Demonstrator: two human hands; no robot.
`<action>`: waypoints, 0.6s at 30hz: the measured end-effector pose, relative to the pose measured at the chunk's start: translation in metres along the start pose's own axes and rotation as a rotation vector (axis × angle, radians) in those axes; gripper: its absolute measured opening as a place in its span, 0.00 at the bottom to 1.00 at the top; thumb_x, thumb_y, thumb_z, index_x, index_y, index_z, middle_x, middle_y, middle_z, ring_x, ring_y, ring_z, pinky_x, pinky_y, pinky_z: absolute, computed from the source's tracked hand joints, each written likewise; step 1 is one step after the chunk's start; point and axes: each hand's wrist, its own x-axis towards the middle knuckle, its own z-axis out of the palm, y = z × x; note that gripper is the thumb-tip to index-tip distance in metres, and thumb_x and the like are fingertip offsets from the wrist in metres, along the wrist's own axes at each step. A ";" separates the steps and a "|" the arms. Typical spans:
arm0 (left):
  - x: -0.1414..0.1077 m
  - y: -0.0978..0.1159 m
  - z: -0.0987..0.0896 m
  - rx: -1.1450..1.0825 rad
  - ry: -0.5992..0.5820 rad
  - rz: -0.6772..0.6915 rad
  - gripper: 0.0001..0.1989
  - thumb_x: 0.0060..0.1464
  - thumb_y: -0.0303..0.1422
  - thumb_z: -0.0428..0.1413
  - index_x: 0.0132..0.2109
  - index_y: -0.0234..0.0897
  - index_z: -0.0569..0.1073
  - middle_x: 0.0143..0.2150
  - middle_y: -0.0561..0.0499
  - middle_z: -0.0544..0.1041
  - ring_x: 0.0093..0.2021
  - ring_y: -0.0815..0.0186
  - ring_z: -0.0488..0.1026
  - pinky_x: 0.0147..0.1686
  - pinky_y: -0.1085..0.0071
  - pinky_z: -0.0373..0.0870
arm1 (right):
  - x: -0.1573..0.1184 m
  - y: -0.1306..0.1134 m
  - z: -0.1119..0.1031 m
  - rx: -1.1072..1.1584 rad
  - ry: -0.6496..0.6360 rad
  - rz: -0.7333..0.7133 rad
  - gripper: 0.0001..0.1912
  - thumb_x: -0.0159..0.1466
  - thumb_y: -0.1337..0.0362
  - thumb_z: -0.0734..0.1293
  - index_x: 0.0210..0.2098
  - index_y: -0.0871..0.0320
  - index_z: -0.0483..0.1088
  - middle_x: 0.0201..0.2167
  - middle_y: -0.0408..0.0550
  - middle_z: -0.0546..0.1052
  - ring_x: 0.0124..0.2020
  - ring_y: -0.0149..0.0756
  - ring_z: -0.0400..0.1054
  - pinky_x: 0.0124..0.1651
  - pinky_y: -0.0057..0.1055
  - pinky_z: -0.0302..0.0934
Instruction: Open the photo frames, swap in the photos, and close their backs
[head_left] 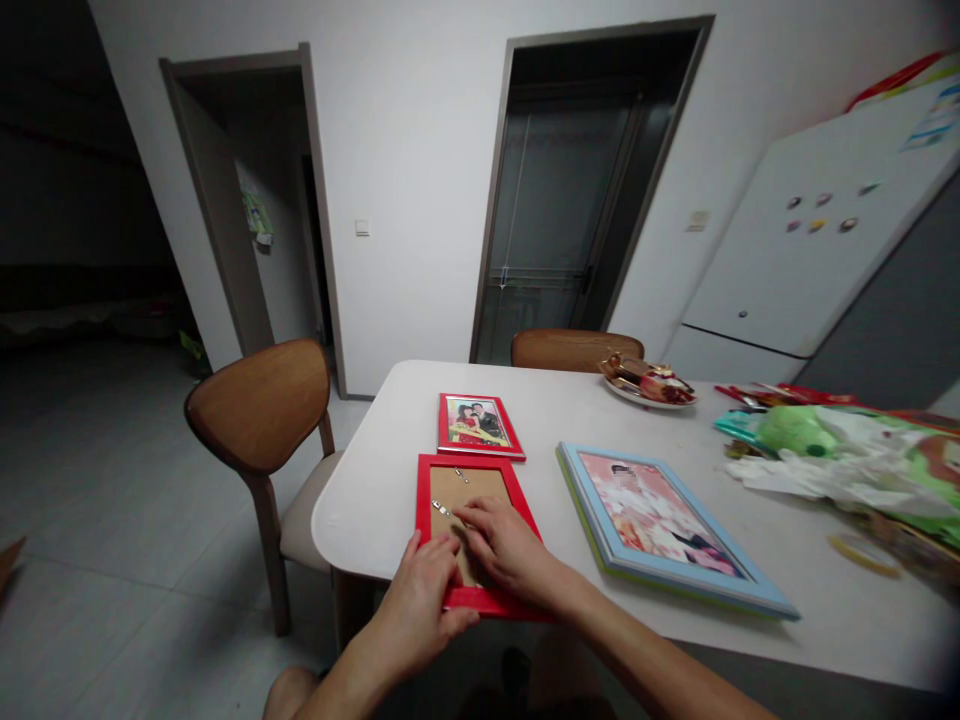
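A red photo frame (484, 604) lies face down at the table's near edge, its brown backing board (484, 486) showing. Two small metal pieces, one a hanger (441, 508), sit on that board. My left hand (429, 590) holds the frame's near left corner, fingers over the border and thumb along the bottom edge. Bent over the backing is my right hand (504, 545), fingers closed with the tips beside the metal hanger; whatever they pinch is hidden. Just beyond lies a second red frame (517, 440), face up with a couple's photo (474, 421).
To the right, a light blue frame (675, 577) rests on a green-edged one. Farther right are crumpled plastic packaging (862, 450), a tape roll (864, 556) and a plate (636, 394) of wrapped items. Wooden chairs (262, 405) stand left and behind the white table (360, 480).
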 end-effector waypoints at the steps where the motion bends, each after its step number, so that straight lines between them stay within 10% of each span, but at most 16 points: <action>1: -0.001 0.000 0.000 0.000 -0.007 0.002 0.12 0.39 0.32 0.59 0.34 0.36 0.68 0.54 0.43 0.64 0.55 0.59 0.57 0.56 0.55 0.44 | 0.009 0.001 0.004 -0.032 -0.012 0.011 0.15 0.60 0.67 0.54 0.41 0.57 0.68 0.37 0.51 0.68 0.39 0.35 0.60 0.42 0.31 0.53; 12: -0.005 -0.002 -0.001 -0.013 -0.018 0.013 0.15 0.39 0.34 0.60 0.37 0.37 0.68 0.54 0.44 0.65 0.55 0.59 0.57 0.56 0.55 0.44 | 0.025 0.006 0.015 -0.150 -0.083 -0.071 0.09 0.56 0.66 0.59 0.33 0.56 0.70 0.33 0.48 0.70 0.36 0.34 0.60 0.37 0.28 0.51; 18: -0.014 0.002 -0.004 -0.027 -0.058 0.011 0.14 0.39 0.35 0.61 0.34 0.37 0.68 0.55 0.44 0.63 0.56 0.59 0.56 0.56 0.55 0.43 | 0.044 0.031 0.013 -0.060 0.086 0.334 0.11 0.57 0.63 0.58 0.31 0.59 0.70 0.28 0.48 0.73 0.28 0.31 0.63 0.29 0.25 0.51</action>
